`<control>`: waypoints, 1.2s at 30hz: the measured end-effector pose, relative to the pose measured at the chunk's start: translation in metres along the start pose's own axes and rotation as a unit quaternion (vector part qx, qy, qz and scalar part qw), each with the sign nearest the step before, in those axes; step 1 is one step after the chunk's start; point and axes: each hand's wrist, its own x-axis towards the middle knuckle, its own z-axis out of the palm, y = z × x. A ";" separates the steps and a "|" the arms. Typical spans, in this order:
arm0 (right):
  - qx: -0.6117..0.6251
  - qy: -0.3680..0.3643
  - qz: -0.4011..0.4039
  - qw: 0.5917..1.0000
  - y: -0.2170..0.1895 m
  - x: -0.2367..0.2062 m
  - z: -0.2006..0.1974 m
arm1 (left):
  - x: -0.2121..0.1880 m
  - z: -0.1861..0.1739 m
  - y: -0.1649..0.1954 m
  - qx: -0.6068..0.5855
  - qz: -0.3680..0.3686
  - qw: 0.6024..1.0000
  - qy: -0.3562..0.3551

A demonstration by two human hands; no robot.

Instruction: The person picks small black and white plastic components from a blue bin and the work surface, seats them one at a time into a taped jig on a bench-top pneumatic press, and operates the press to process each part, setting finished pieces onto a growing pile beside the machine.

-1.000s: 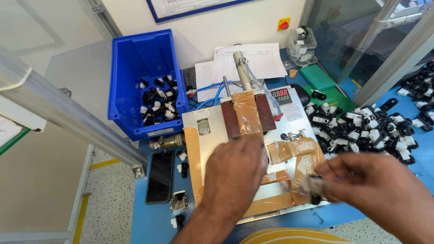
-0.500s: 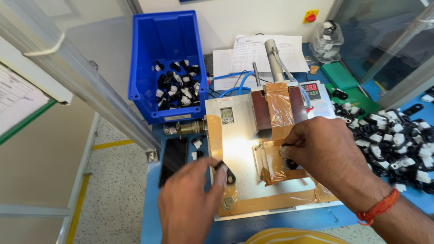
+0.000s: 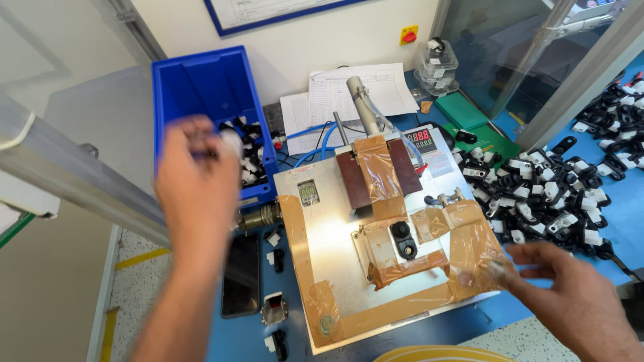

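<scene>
Left hand (image 3: 194, 177) pinching small white-black plastic part (image 3: 225, 141) over blue bin (image 3: 201, 87), right hand (image 3: 570, 295) spread, empty.

Left hand (image 3: 194, 181) is pretty motion-blurred over the blue bin (image 3: 201, 87); it's pinching something small and pale but I can't make out what, and it covers part of the bin's contents. Right hand (image 3: 570, 295) runs off the bottom-right corner, fingertips smeared. The pile of black-and-white parts (image 3: 537, 194) gets cut by the right edge. Yellow curved thing (image 3: 436, 354) at the desk's front edge is mostly out of frame.
</scene>
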 end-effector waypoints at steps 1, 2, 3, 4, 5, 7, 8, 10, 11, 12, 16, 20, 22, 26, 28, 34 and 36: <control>0.004 -0.018 0.026 1.000 0.018 0.015 0.009 | -0.020 0.004 0.007 0.005 -0.002 1.000 -0.013; 0.109 -0.049 0.029 0.992 0.035 0.030 0.018 | -0.043 0.007 0.013 -0.036 -0.047 0.998 -0.030; 0.215 -0.079 0.031 0.973 0.050 0.044 0.026 | -0.067 0.013 0.020 -0.076 -0.090 0.992 -0.047; 0.320 -0.108 0.031 0.941 0.062 0.057 0.034 | -0.088 0.017 0.025 -0.069 -0.140 0.985 -0.075; 0.300 -0.111 0.069 0.945 0.071 0.070 0.039 | -0.108 0.022 0.029 -0.061 -0.192 0.974 -0.102; 0.252 -0.123 0.144 0.949 0.085 0.096 0.049 | -0.136 0.029 0.034 -0.048 -0.251 0.953 -0.163; 0.268 -0.140 0.141 0.943 0.093 0.105 0.053 | -0.144 0.030 0.034 -0.040 -0.250 0.948 -0.194; 0.303 -0.174 0.137 0.927 0.108 0.120 0.061 | -0.151 0.031 0.035 -0.021 -0.246 0.935 -0.256; 0.324 -0.207 0.129 0.914 0.115 0.127 0.065 | -0.151 0.030 0.036 -0.013 -0.236 0.938 -0.254; 0.344 -0.239 0.122 0.900 0.120 0.135 0.067 | -0.150 0.029 0.038 -0.006 -0.225 0.941 -0.253; 0.303 -0.242 0.150 0.909 0.128 0.156 0.072 | -0.138 0.029 0.052 0.022 -0.214 0.948 -0.233; 0.103 -0.141 -0.003 0.985 0.113 0.139 0.065 | -0.128 0.036 0.067 0.020 -0.270 0.931 -0.243; -0.094 -0.005 -0.160 0.983 0.112 0.109 0.060 | -0.129 0.040 0.074 0.000 -0.285 0.928 -0.239; -0.377 -0.114 -0.224 0.892 0.100 0.083 0.057 | -0.136 0.047 0.079 0.013 -0.239 0.940 -0.245; -0.492 -0.227 -0.214 0.813 0.101 0.086 0.052 | -0.140 0.049 0.079 0.018 -0.241 0.937 -0.251; -0.397 -0.212 -0.349 0.822 0.129 0.107 0.060 | -0.143 0.057 0.078 -0.023 -0.199 0.951 -0.235; -0.428 -0.222 -0.332 0.811 0.143 0.111 0.065 | -0.145 0.058 0.080 -0.031 -0.202 0.951 -0.230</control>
